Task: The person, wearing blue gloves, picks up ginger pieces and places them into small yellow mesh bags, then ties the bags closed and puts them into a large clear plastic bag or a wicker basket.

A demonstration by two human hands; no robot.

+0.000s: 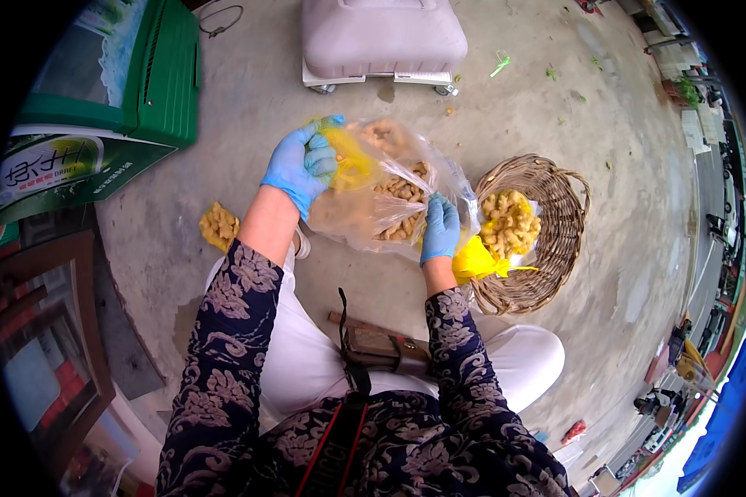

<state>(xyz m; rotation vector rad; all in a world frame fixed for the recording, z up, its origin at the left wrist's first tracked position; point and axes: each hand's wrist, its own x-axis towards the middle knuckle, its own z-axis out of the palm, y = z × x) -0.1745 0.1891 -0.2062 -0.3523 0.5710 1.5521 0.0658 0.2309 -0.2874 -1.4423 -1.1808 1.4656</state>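
My left hand (301, 164), in a blue glove, grips a thin, see-through yellow mesh bag (353, 163). With gloved fingers, my right hand (441, 230) pinches the gathered film of a large clear plastic bag (354, 220). Ginger roots (401, 189) show through that bag's film and opening. Close by on the right stands a wicker basket (562, 230) holding a bundle of ginger (511, 223) in yellow netting. Bright yellow netting (472, 261) hangs over the basket's near left side, by my right wrist. Another yellow-wrapped ginger bundle (219, 225) lies on the floor, left of my left forearm.
A pale wheeled container (382, 37) stands ahead on the concrete floor (597, 155). To the left are a green cooler cabinet (168, 81) and a brown wooden frame (87, 298). A brown pouch (373, 349) lies at my lap. Vehicles line a road far right.
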